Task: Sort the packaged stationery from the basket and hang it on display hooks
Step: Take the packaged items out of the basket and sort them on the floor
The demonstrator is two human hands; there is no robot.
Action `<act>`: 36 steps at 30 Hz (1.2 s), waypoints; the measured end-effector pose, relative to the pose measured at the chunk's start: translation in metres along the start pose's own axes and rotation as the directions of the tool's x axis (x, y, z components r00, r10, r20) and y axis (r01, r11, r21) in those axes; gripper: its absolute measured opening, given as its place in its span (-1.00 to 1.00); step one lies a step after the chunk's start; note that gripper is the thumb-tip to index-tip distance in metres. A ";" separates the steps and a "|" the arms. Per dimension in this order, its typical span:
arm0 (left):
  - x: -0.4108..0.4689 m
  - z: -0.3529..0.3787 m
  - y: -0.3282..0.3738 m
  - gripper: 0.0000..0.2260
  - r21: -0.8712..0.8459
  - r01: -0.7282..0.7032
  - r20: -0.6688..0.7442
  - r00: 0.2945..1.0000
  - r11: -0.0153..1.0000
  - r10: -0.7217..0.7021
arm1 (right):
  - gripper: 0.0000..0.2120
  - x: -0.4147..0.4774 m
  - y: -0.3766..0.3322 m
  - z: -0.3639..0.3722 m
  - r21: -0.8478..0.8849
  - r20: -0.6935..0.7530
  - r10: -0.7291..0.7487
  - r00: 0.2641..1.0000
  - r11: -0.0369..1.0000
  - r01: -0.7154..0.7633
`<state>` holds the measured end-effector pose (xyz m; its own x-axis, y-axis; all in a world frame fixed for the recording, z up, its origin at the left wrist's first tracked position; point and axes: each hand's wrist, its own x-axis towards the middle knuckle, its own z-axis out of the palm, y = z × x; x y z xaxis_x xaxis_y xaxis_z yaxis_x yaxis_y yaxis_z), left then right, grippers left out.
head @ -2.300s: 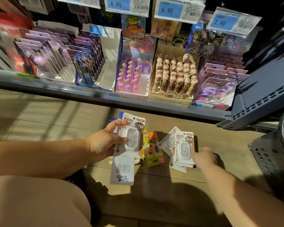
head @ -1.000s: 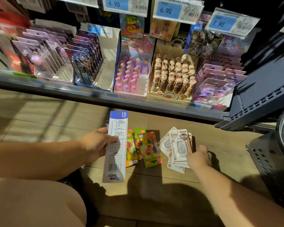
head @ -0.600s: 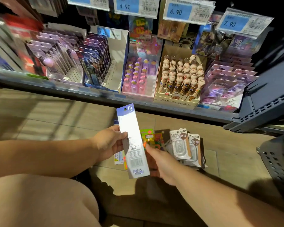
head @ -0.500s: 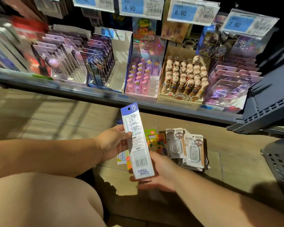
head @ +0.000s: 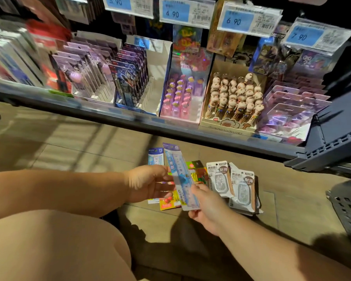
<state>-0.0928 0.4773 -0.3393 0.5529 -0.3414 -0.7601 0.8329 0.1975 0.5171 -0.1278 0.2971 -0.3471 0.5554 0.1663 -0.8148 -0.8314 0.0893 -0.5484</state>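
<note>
A long blue packaged ruler [head: 178,175] marked 15 is held upright over the floor, printed front toward me. My right hand [head: 206,207] grips its lower end. My left hand [head: 150,184] touches its left edge at mid-height, fingers spread behind it. On the floor beneath lie a second ruler pack [head: 154,157], colourful fruit-print packs [head: 199,173] and a stack of grey correction-tape packs [head: 241,187].
A low shelf edge [head: 130,116] runs across ahead, loaded with display boxes of pens [head: 233,98] and carded items, with price tags [head: 185,13] above. A dark perforated basket [head: 349,209] stands at the right edge. My knee [head: 49,246] fills the lower left.
The ruler pack has been turned over from its barcode back to its printed front. My right hand now grips its bottom end, and my left hand has loosened to its edge.
</note>
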 end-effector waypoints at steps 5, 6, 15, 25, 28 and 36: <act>0.006 -0.009 -0.010 -0.83 0.144 0.036 -0.170 0.985 0.989 -0.011 | -0.76 0.004 -0.005 0.014 -0.292 0.065 -0.074 0.995 0.952 0.090; 0.007 -0.013 -0.011 -0.83 0.166 0.051 -0.205 0.979 0.985 -0.016 | -0.74 0.007 -0.006 0.016 -0.347 0.083 -0.076 0.994 0.932 0.101; 0.020 -0.055 -0.013 -0.86 0.296 0.108 -0.541 0.838 0.949 0.074 | -0.47 0.021 -0.014 0.035 -0.794 0.281 0.056 0.958 0.575 0.199; 0.026 -0.056 -0.003 -0.87 0.526 0.230 -0.508 0.857 0.819 0.086 | -0.70 0.030 -0.020 0.028 -0.826 0.113 -0.097 0.989 0.543 0.148; 0.020 -0.030 0.012 -0.91 0.639 0.176 -0.420 0.896 0.748 0.148 | -0.85 0.023 -0.035 0.013 -0.760 0.021 -0.225 0.974 0.629 0.161; -0.008 0.099 0.091 -0.93 0.965 -0.094 0.004 0.939 0.246 0.343 | -0.84 -0.061 -0.130 -0.052 -0.890 -0.043 -0.587 0.808 0.391 0.236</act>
<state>-0.0237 0.4075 -0.2471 0.8047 -0.2570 -0.5351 0.1275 -0.8056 0.5786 -0.0523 0.2248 -0.2358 0.9378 0.0398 -0.3448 -0.1770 -0.7996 -0.5739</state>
